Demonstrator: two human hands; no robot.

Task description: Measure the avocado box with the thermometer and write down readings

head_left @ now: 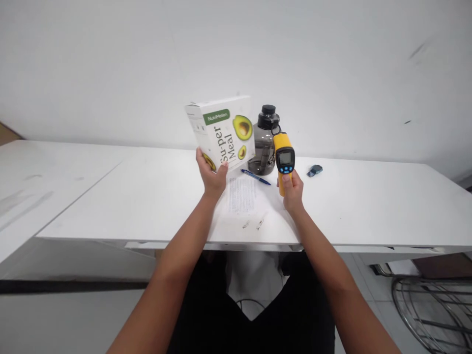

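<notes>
My left hand (213, 174) grips the lower left corner of a white meal box (224, 132) printed with avocados, holding it tilted above the table. In my right hand (293, 191) is a yellow and black infrared thermometer (285, 156), its small screen and blue buttons facing me. My right thumb lies just under those buttons. Behind the box and the thermometer stands a dark see-through water jug (262, 147) with a black lid, partly covered by both. Below the box, a blue pen (255, 177) lies by a sheet of paper (241, 196) with writing on it.
A small dark blue object (314, 170), its kind unclear, lies to the right on the white table (379, 206). The wall rises behind the table's back edge. At the lower right, a metal-framed stool (427, 309) stands on the floor.
</notes>
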